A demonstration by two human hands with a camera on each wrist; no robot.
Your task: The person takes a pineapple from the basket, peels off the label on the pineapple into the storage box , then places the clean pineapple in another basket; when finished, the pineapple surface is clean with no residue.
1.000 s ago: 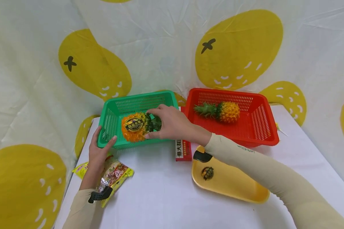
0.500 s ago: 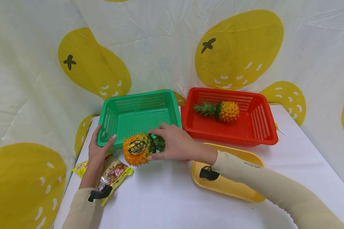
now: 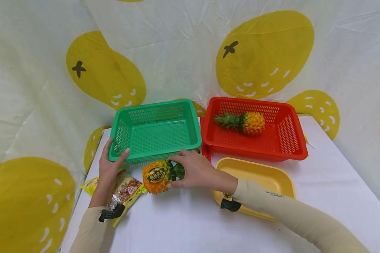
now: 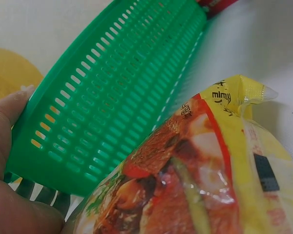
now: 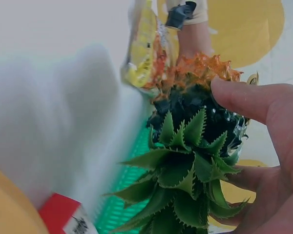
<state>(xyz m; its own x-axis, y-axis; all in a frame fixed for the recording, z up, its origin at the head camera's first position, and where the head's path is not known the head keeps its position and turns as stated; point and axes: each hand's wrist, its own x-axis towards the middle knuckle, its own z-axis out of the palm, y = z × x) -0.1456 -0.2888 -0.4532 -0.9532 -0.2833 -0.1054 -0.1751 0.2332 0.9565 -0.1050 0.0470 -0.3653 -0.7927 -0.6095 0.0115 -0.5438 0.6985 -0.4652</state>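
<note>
At lower centre of the head view, pineapple point(image 3: 156, 176) is gripped near its crown by the right hand's point(image 3: 194, 170) curled fingers | long axis is laid roughly left-right, fruit end leftward | green basket point(image 3: 158, 135), above, is held by the farther left hand point(image 3: 109, 168)

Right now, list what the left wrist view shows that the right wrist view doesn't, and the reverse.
Only the left wrist view shows the left hand, holding the green basket by its end.

Only the right wrist view shows the right hand gripping a pineapple, plus an edge of the yellow tray.

Both show parts of the green basket and the food packet.
</note>
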